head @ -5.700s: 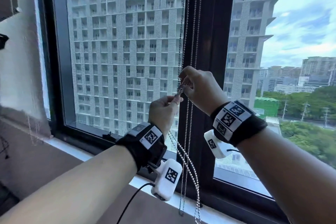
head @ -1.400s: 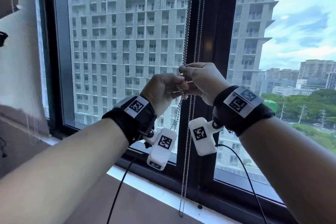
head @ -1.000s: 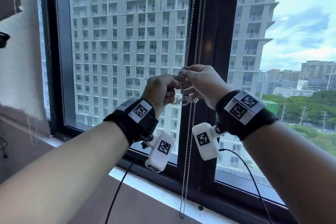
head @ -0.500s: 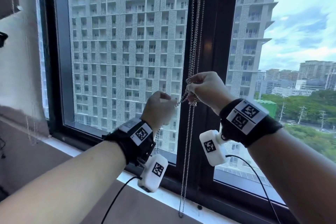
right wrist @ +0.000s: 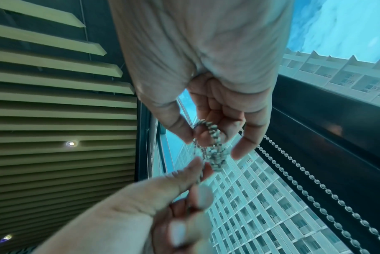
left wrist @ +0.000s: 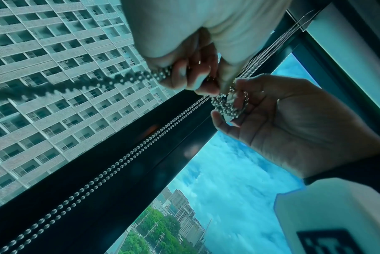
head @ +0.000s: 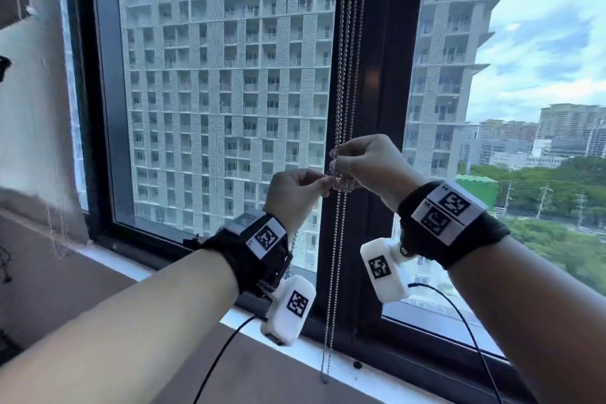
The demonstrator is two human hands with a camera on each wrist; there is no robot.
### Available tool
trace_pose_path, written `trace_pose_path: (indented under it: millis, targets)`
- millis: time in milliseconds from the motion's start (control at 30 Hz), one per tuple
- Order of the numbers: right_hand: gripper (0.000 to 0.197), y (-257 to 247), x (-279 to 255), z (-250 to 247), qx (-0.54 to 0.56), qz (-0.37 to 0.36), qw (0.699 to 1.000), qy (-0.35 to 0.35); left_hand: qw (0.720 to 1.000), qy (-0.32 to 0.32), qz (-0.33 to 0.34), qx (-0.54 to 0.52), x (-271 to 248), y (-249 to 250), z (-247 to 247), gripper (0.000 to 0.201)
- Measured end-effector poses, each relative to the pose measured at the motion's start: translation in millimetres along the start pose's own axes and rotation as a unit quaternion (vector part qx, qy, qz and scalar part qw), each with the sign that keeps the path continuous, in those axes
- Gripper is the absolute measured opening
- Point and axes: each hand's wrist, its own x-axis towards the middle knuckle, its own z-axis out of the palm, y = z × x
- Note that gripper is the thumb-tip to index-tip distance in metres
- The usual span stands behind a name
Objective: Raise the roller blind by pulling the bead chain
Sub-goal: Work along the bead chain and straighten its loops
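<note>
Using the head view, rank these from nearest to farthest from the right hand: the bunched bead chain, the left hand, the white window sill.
1. Bunched bead chain: pinched in the right hand.
2. Left hand: just to its left and lower, holding the same chain.
3. White window sill: far below, at the frame's foot.

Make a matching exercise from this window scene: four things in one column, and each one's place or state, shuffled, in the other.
Things:
1. left hand
2. right hand
3. hanging bead chains
4. white sill

Places or states:
A. runs along the foot of the window frame
B. holds a bunched coil of bead chain
C. pinches a strand leading to the coil
D. drop straight down before the dark mullion

Pairs: 1-C, 2-B, 3-D, 4-A
</note>
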Motion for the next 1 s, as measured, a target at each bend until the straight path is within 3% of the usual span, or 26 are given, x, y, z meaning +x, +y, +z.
trace_pose_path:
  millis: [67,200,367,533,667,833,1000]
  targets:
    - [0.012,-2,-2,-3,-0.008,-0.014,1.000,0.003,1.000,0.027,0.006,0.000,-4,-4,1,0.014]
    - [0.028,-5,-5,-9,-0.037,-0.043,0.998,-0.010,0.998,0.049,0.006,-0.026,-12,-10,6,0.020]
    - [0.026,-2,-3,-11,-0.049,-0.098,0.993,0.044,1.000,-0.004,-0.008,-0.020,-23,-18,7,0.025]
    - [0.034,3,-3,-9,-0.048,-0.113,0.991,0.054,0.996,-0.053,-0.037,-0.060,-27,-18,11,0.024]
    - [0.034,4,-5,-9,-0.043,-0.116,0.991,0.059,0.997,-0.055,-0.041,-0.042,-28,-18,13,0.031]
    - [0.033,10,-6,-6,-0.023,-0.102,0.993,0.051,0.994,-0.036,-0.035,-0.096,-36,-18,18,0.031]
    - [0.031,13,-8,-3,-0.012,-0.097,0.994,0.048,0.989,-0.087,-0.067,-0.096,-37,-21,18,0.030]
